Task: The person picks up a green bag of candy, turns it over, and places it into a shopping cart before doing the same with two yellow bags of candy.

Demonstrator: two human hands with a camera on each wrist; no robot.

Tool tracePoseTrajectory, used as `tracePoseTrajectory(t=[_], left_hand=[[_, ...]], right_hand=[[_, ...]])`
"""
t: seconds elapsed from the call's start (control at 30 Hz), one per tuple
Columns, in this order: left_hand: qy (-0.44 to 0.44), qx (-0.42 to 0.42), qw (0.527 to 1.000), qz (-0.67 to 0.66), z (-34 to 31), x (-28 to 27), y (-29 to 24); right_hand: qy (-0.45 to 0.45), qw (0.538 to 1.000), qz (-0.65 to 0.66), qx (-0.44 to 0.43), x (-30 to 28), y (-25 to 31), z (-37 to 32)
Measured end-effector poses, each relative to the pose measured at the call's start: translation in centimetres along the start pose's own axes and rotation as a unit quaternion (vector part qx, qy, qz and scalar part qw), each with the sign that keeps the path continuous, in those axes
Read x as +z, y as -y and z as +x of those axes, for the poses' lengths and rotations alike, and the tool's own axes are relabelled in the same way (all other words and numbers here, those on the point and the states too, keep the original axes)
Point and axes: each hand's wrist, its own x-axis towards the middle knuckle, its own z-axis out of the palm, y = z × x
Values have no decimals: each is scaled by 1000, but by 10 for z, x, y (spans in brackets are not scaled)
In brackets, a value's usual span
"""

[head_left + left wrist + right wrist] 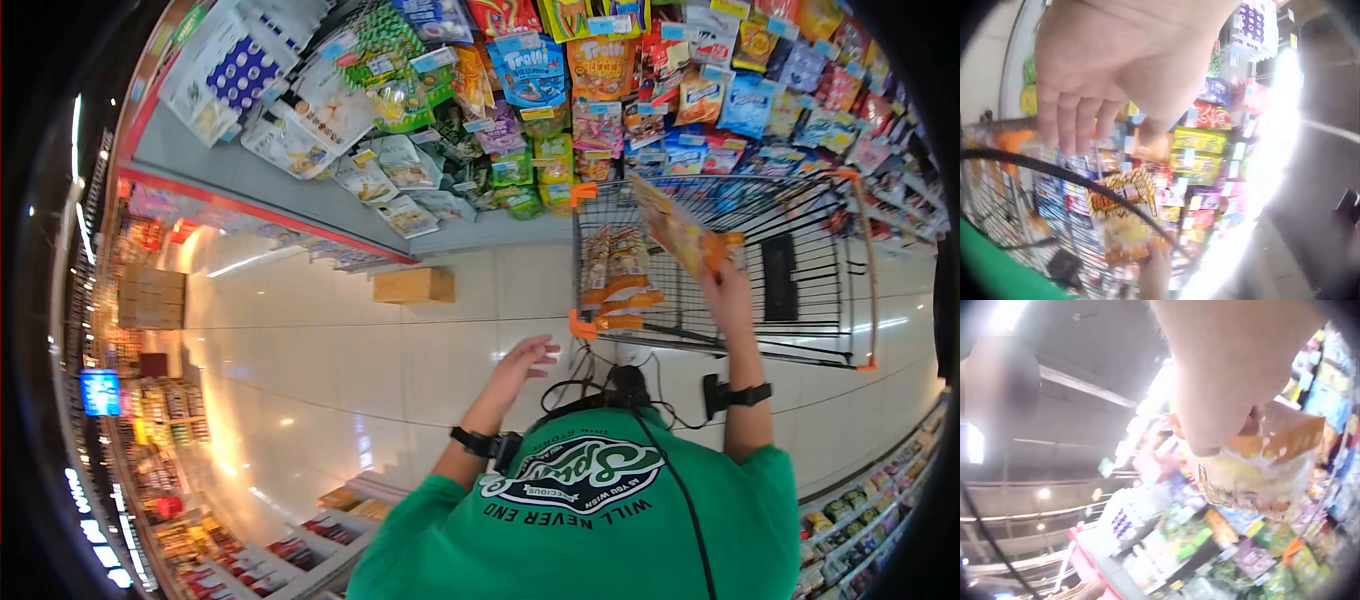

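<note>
In the head view my right hand [731,297] holds an orange and yellow snack bag [672,228] by one end, above the wire shopping cart [778,278]. My thumb lies against the bag's orange edge band in the right wrist view, where my right hand [1229,394] hides part of the bag [1260,478]. Several similar orange-trimmed packets [622,272] lie at the cart's left end. My left hand [522,365] hovers beside the cart's near left corner, holding nothing, its fingers loosely extended. The left wrist view shows this hand [1116,69] with the bag [1124,219] beyond it.
A grey shelf [190,160] full of candy and snack bags [527,72] runs along the far side, behind the cart. A cardboard box [413,286] sits on the tiled floor left of the cart. More stocked shelves [870,515] stand at lower right. A dark cable [680,470] hangs over the green shirt.
</note>
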Motion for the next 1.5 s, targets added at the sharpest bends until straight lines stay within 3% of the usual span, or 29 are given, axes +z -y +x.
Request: tracePoseTrajectory(t=[0.03,0.1,0.13,0.17,0.23,0.4,0.47,0.53,0.6,0.67,0.73,0.8,0.83,0.87,0.9,0.93,0.97,1.0,1.03,1.07,1.13,1.27,1.3,1.5], left_hand=[[59,22,997,-50,-4,-2,-9],[173,85,968,-161,-24,-1,-30],[228,128,941,-214,-38,1,-43],[227,145,935,-231,-55,2,-55],[345,228,825,-385,-91,-1,-76],[241,320,826,-397,-179,-24,-77],[140,334,856,-370,-212,-14,-86],[152,371,817,-415,-228,-18,-86],[87,399,846,-343,-243,-23,-87],[80,426,833,-344,-256,-29,-93],[127,462,787,-388,-267,-36,-96],[118,467,787,-386,-273,-40,-95],[89,486,791,-360,-272,-42,-95],[61,503,795,-333,-272,-43,-95],[64,507,792,-333,-272,-45,-96],[89,504,794,-327,-272,-45,-96],[114,499,797,-322,-272,-45,-95],[118,499,796,-322,-272,-44,-95],[135,491,803,-308,-272,-43,-96],[153,482,811,-293,-271,-42,-97],[158,488,809,-288,-265,-37,-99],[202,484,801,-289,-259,-29,-104],[205,479,803,-288,-257,-28,-103],[225,459,816,-270,-256,-20,-109]], right_hand=[[-67,994,-31,-85,4,30,-16],[-81,966,-114,-220,7,98,-53],[-106,938,-93,-318,12,133,-72],[-129,898,-65,-416,16,166,-86],[-84,853,-53,-512,27,206,-121],[-83,775,-35,-626,42,275,-175],[-84,755,-34,-649,41,290,-187],[-84,730,-32,-677,42,305,-198],[-88,710,-26,-698,45,318,-204],[-89,707,-21,-702,44,332,-210],[-70,684,-28,-726,43,325,-208],[9,701,51,-711,40,312,-208],[8,697,49,-715,44,304,-212],[43,782,176,-596,50,296,-216],[78,837,296,-454,55,287,-217],[76,836,293,-458,58,274,-217],[80,834,466,-284,61,258,-217],[79,782,612,-92,60,260,-219],[188,781,575,-156,44,264,-215],[184,782,575,-156,38,270,-218],[103,810,555,-159,29,289,-223],[90,815,507,-265,12,288,-234],[38,819,516,-247,13,290,-239],[-19,863,414,-288,-3,278,-251]])
